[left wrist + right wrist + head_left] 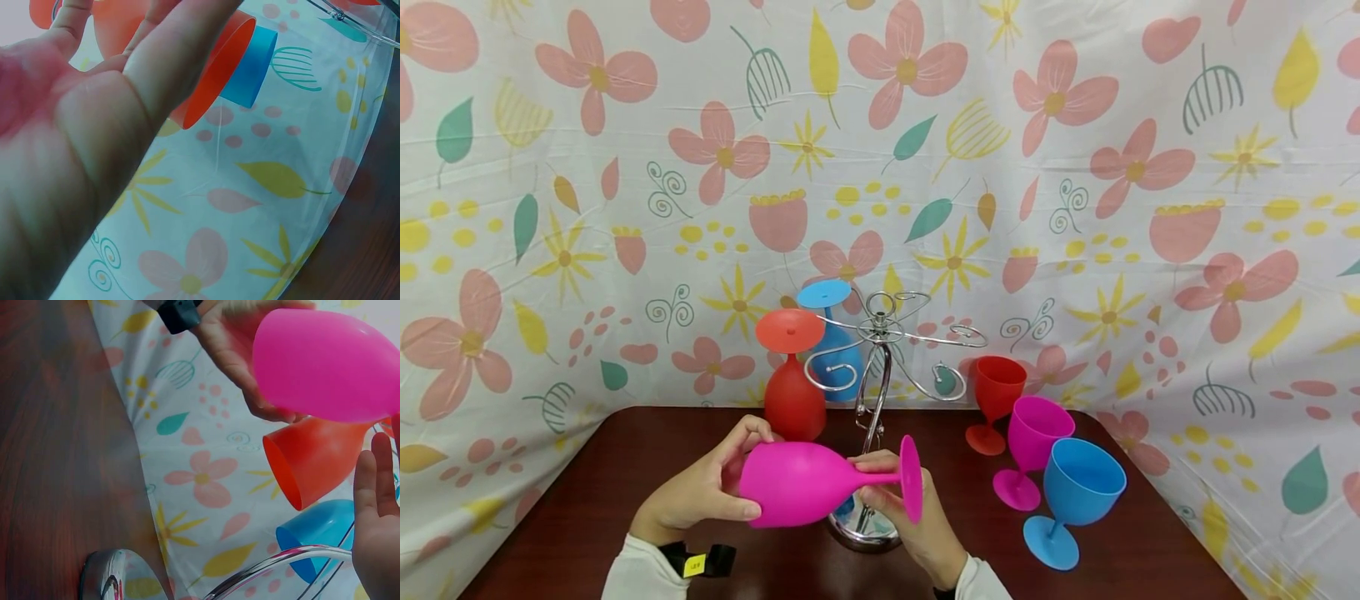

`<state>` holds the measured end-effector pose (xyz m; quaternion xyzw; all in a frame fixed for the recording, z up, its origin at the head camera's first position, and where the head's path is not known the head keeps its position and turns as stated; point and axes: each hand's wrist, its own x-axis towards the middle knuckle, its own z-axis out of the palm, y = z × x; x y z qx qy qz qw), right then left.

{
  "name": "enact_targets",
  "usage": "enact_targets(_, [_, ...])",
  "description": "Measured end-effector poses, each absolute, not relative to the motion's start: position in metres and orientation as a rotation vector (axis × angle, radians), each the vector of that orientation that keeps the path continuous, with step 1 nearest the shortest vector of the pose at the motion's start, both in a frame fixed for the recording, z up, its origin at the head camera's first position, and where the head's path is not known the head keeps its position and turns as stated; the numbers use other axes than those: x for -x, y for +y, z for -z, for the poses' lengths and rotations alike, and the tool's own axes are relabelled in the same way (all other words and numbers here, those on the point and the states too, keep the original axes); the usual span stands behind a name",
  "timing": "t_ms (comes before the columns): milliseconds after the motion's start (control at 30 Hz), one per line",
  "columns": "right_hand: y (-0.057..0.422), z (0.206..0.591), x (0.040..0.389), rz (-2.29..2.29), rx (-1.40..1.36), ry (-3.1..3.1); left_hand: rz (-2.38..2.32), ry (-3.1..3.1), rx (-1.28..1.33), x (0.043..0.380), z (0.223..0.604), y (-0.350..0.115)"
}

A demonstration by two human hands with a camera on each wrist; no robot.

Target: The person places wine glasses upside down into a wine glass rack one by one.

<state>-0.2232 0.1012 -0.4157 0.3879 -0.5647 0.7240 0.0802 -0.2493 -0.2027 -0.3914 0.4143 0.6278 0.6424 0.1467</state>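
Note:
A pink goblet (801, 483) lies sideways in the air between both hands, its mouth to the left and its foot to the right. Around the bowl near the rim, my left hand (688, 492) grips with thumb in front and fingers partly hidden behind. My right hand (917, 529) pinches the stem beside the foot. Just behind the goblet stands a silver wire glass rack (880, 367) with curled arms. An upside-down red goblet (793, 400) and a blue goblet (842, 354) hang at its left side. The right wrist view shows the pink bowl (325, 365) close up.
At the right of the dark wooden table (572, 517) stand three upright goblets: a red goblet (1000, 387), another pink goblet (1037, 433) and a nearer blue goblet (1082, 483). The rack's round chrome base (868, 537) is below the hands. A flowered cloth (625, 317) hangs behind.

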Motion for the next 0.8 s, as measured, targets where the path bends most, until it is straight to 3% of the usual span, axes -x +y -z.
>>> enact_targets(400, [0.101, 0.406, 0.217, -1.89, -1.14, -1.705, -1.802, 1.827, -1.171, 0.248, 0.387, -0.199])
enact_targets(800, [0.104, 0.392, 0.211, -2.013, -1.128, -1.623, -1.636, 1.955, -1.135, 0.246, 0.384, -0.177])
